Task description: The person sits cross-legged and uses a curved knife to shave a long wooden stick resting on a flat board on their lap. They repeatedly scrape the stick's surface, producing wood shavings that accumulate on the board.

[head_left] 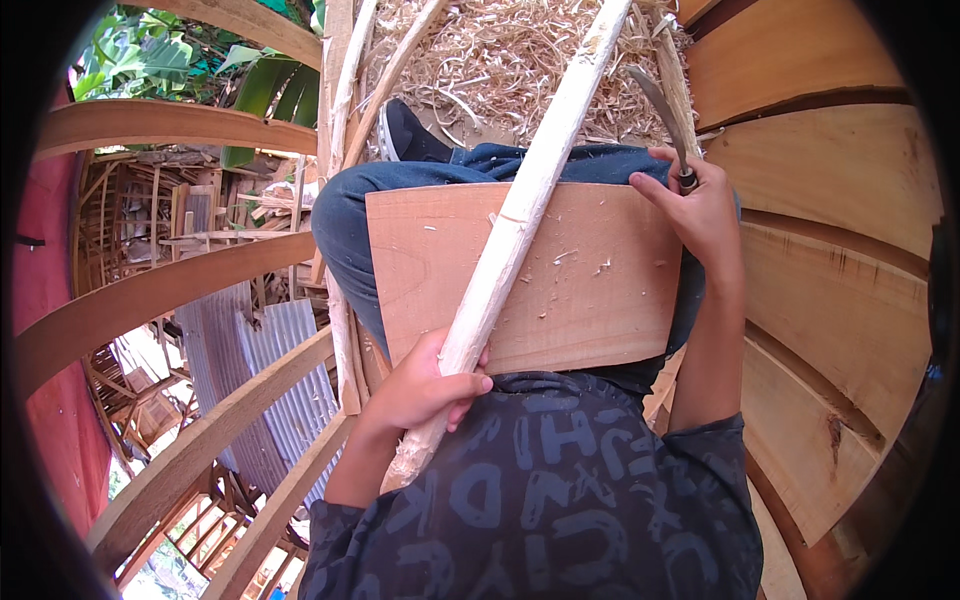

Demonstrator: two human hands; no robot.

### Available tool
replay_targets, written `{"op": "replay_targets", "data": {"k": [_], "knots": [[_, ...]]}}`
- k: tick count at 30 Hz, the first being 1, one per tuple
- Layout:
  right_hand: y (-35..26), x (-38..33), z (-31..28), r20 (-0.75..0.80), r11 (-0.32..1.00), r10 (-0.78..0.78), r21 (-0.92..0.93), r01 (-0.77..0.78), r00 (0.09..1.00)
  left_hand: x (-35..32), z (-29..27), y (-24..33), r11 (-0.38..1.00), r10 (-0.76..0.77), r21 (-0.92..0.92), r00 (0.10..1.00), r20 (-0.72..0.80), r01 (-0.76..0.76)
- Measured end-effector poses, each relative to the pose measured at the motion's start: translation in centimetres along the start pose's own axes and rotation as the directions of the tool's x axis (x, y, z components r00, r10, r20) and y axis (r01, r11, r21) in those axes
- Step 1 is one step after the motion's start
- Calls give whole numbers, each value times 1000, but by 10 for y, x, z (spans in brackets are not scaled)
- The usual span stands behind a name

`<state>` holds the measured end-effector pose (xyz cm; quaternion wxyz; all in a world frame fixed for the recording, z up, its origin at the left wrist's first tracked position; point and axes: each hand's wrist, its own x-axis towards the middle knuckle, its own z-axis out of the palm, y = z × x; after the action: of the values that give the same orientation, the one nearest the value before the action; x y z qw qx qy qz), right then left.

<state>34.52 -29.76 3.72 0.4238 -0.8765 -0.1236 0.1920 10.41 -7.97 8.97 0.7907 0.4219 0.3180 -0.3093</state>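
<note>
Pole peeled pale, slanting across lap board | my left hand clenched round its lower end | right hand gripping curved knife beside it | mid-shaving, I judge; next stroke needs blade brought onto wood above my grip.

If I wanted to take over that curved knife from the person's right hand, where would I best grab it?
Probably by the handle, which the right hand wraps just below the dark collar. The curved knife points its bare blade up and away over the wood shavings, so come from the lower right, beside the wrist, and close around the handle, not the edge. How much handle is free is hidden.
</note>
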Motion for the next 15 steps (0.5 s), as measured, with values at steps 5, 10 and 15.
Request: {"op": "replay_targets", "data": {"k": [5, 10, 15], "knots": [[8, 7, -19, 334, 979, -5, -191, 73, 942, -6, 12, -5, 999, 40, 22, 999, -3, -40], [-3, 6, -33, 422, 958, -15, -253, 133, 907, -19, 24, -14, 996, 80, 34, 997, -21, -79], [-6, 12, -52, 508, 947, -99, -214, 238, 856, -29, 36, -23, 986, 136, 106, 990, -27, -133]]}}
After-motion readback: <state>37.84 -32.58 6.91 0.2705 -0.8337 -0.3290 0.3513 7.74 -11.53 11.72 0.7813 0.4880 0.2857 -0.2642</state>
